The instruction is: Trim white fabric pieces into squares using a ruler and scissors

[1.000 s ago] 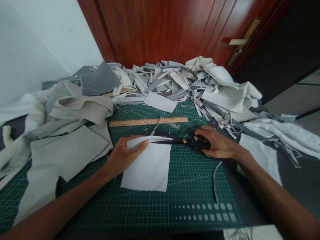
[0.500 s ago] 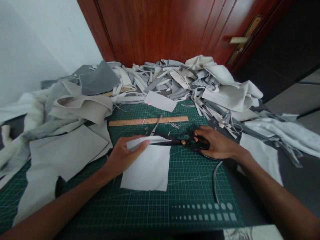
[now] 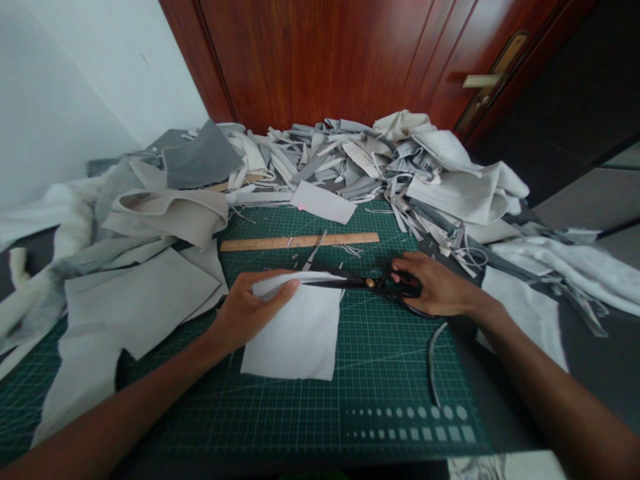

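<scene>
My left hand (image 3: 255, 303) pinches the top edge of a white fabric piece (image 3: 295, 343), thumb in front and fingers behind. The lower part of the fabric hangs or lies over the green cutting mat (image 3: 280, 427). My right hand (image 3: 435, 283) is closed around the handles of black scissors (image 3: 370, 283) with a brass-coloured pivot. Their blades point left and lie along the upper part of the fabric, the tips close to my left thumb. How far the blades are parted is hard to make out.
A wooden ruler (image 3: 300, 241) lies across the mat, with a thin metal tool (image 3: 315, 250) beside it. Grey and white scraps (image 3: 340, 157) are heaped along the back. Fabric sheets (image 3: 145, 300) lie at left, a grey strip (image 3: 432, 363) at right. Behind stands a wooden door (image 3: 320, 60).
The view has shifted slightly. The scissor blades look a little more closed on the fabric; both hands keep nearly the same place and grip.
</scene>
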`<action>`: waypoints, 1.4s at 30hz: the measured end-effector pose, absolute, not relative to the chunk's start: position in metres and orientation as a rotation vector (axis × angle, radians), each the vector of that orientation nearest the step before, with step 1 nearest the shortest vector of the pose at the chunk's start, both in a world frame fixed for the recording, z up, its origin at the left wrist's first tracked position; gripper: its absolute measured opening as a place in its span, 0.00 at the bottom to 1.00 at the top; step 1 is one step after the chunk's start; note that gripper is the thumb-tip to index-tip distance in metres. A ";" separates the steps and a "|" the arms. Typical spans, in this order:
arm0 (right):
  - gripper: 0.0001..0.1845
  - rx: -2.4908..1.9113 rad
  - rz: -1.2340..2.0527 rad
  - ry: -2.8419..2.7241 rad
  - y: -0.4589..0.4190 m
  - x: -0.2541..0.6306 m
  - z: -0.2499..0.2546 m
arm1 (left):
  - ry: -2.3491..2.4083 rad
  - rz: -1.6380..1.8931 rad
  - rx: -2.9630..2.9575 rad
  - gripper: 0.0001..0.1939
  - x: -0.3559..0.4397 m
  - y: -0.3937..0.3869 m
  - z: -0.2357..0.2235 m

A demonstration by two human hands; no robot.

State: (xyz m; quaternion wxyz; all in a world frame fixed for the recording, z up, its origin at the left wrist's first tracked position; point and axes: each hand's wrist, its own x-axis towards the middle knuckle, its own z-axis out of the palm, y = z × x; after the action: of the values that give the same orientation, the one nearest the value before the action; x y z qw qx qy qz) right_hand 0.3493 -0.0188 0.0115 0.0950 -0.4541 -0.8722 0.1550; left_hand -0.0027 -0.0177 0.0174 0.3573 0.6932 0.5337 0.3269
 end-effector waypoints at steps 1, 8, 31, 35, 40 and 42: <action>0.09 -1.345 0.457 -2.586 -0.019 0.349 0.012 | 1.382 0.848 1.790 0.17 -0.003 -0.018 0.017; 0.09 -1.346 0.460 -2.591 -0.018 0.351 0.012 | 1.336 0.849 1.854 0.15 -0.003 -0.017 0.018; 0.08 -1.368 0.467 -2.587 -0.016 0.354 0.012 | 1.276 0.794 1.816 0.14 -0.003 -0.018 0.020; 0.08 -1.354 0.454 -2.582 -0.016 0.354 0.012 | 1.281 0.783 1.807 0.15 -0.003 -0.018 0.022; 0.07 -1.356 0.461 -2.577 -0.016 0.355 0.011 | 1.282 0.797 1.808 0.14 -0.001 -0.018 0.023; 0.07 -1.359 0.462 -2.580 -0.016 0.355 0.011 | 1.281 0.808 1.813 0.13 -0.001 -0.018 0.023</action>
State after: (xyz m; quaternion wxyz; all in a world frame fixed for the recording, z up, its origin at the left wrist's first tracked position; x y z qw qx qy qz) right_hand 0.3554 -0.0155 0.0108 0.0944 -0.4583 -0.8699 0.1557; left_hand -0.0011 -0.0184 0.0226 0.3799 0.7098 0.5017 0.3165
